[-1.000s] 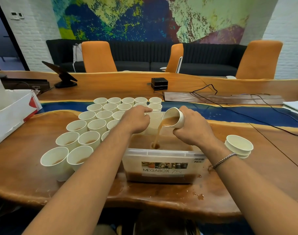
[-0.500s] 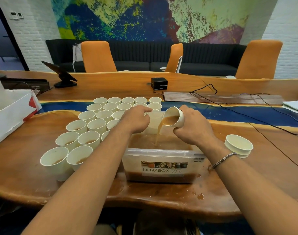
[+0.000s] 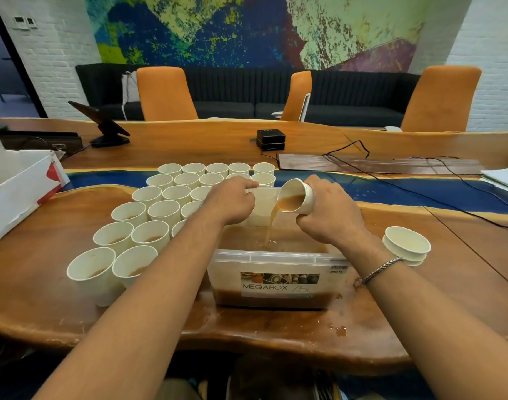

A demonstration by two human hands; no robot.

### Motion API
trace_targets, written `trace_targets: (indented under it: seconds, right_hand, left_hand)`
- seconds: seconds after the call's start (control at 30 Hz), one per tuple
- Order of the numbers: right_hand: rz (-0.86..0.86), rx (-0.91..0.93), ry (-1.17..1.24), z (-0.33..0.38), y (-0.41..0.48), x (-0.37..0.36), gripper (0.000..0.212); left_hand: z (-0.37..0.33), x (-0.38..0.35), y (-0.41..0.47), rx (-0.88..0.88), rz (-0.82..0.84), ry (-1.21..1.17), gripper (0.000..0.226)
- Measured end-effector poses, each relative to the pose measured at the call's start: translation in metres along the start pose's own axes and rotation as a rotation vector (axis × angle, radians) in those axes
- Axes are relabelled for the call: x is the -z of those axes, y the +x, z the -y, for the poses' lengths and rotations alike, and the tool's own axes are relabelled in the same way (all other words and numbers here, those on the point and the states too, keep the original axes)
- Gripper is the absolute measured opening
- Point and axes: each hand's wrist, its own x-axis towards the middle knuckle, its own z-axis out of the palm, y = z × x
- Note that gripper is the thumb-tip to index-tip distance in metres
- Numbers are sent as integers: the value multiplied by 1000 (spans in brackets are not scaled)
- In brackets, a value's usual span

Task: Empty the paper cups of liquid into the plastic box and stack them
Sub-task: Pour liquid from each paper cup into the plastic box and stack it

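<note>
The wooden surface (image 3: 30, 284) is shining glossy, the paper cups (image 3: 163, 210) are looking matt, and the plastic box (image 3: 275, 255) is showing translucent, smooth walls.

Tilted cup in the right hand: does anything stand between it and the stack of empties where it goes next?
Nothing visible does. The tilted cup pours over the plastic box; the stack of empties stands right of the box, beyond the right hand.

Wooden table (image 3: 30, 284): paper cups (image 3: 163, 210) clustered left, plastic box (image 3: 278, 256) near centre, stacked cups (image 3: 407, 243) right, white carton (image 3: 16, 186) at left edge, brown drips (image 3: 340, 330) beside box.
</note>
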Motion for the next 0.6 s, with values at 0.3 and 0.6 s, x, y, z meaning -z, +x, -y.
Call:
trace_targets:
  seconds: [0.3,0.6]
  right_hand:
    - [-1,10,-12,1,-1,1,63]
    - [-5,19,-40,1,0,0,66]
  left_hand:
    - [0,-1,1,3,-1,-5,43]
    - [0,-1,2,4,-3,-8,44]
